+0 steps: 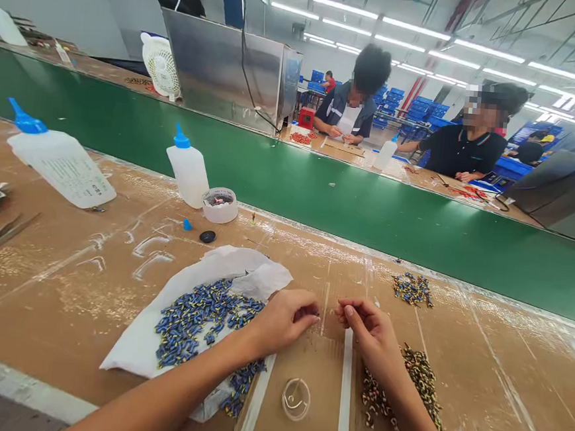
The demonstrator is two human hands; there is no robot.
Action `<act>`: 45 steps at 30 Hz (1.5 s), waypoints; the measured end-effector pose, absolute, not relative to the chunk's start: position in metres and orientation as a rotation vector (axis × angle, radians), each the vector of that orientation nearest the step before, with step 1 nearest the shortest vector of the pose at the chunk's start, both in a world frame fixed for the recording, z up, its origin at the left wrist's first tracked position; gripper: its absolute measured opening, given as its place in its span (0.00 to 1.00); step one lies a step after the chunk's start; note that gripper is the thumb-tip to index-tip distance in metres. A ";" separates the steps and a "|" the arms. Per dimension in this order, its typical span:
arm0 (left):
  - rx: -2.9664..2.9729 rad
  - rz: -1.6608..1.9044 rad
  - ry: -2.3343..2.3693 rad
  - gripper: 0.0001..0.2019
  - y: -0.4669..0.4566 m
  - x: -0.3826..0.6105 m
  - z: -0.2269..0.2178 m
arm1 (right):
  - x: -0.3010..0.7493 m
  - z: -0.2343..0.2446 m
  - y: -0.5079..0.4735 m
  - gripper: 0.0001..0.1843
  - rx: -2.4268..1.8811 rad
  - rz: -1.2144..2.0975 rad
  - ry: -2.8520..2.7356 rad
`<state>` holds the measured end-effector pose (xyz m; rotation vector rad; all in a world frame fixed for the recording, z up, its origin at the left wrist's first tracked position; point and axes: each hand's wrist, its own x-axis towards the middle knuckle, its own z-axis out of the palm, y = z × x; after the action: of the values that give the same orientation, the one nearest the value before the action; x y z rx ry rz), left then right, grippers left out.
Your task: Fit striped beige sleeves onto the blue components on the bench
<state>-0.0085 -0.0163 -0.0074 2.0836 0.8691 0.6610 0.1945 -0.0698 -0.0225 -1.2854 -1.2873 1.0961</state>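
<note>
My left hand [284,321] rests on the brown worktable [87,293] with its fingers curled in a pinch; what it holds is too small to make out. My right hand [370,331] faces it a few centimetres away, fingers also pinched together on something tiny. Left of my left hand lies a white sheet [224,263] carrying a heap of small blue parts [200,318]. Under and right of my right wrist lies a pile of dark striped parts [421,379]. A small clear ring-shaped dish [295,399] sits between my forearms.
Two white squeeze bottles with blue caps [60,161] [188,168] and a tape roll [220,205] stand at the back left. Another small parts pile [412,288] lies ahead right. A green conveyor belt [367,208] runs behind; two people work across it.
</note>
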 end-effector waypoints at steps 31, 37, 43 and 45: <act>2.306 0.707 0.833 0.08 -0.024 -0.010 -0.006 | 0.192 0.015 -0.097 0.14 -1.351 1.378 -1.771; 2.211 0.754 0.860 0.10 -0.019 -0.005 -0.015 | 0.177 0.013 -0.105 0.11 -1.338 1.363 -1.894; 2.123 0.746 0.918 0.08 -0.016 -0.002 -0.019 | 0.171 0.010 -0.106 0.12 -1.312 1.488 -1.936; 2.080 0.732 0.923 0.08 -0.016 -0.002 -0.020 | 0.170 0.010 -0.107 0.11 -1.285 1.490 -1.941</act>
<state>-0.0023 -0.0155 -0.0198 2.0805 0.9228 0.7325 0.1700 -0.1070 0.0096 -1.2847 -1.9412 1.4895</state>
